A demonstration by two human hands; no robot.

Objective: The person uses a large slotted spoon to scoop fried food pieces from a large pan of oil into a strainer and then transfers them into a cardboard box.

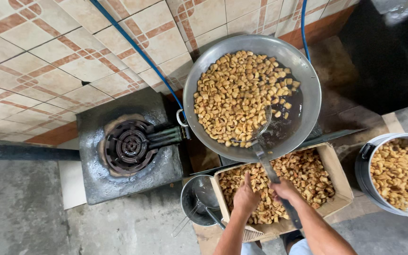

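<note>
Steel skimmer (260, 137) in right hand (283, 189), wok (308, 80) rim overhanging box (338, 182)

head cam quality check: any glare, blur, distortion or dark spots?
Head view: sharp, with even soft light and no motion blur on the hands, left hand, right hand. Mild sheen on the metal wok rim; wide-angle bending shows in the tiled wall lines; the top right corner is dark and underexposed.
</note>
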